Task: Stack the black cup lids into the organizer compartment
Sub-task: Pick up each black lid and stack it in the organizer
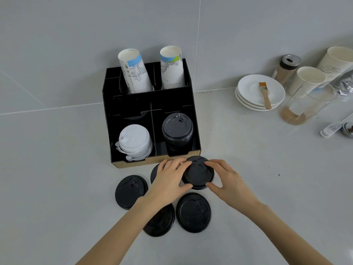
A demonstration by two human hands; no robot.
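A black organizer (172, 98) stands on the counter against the wall. Its front right compartment holds a stack of black lids (177, 131); the front left one holds white lids (135, 142). Just in front of the organizer, my left hand (170, 178) and my right hand (227, 180) grip a black lid (197, 174) from both sides. It looks like a short stack. Loose black lids lie on the counter: one at the left (130, 191), one below (193, 212), one under my left forearm (160, 222), and one mostly hidden behind my left hand (154, 173).
Two stacks of printed paper cups (133, 71) (172, 67) stand in the organizer's back compartments. At the right sit stacked white saucers (248, 90) with a brush (265, 94), a shaker jar (286, 68), paper cups (307, 79), a clear glass (305, 106) and a spoon (332, 127).
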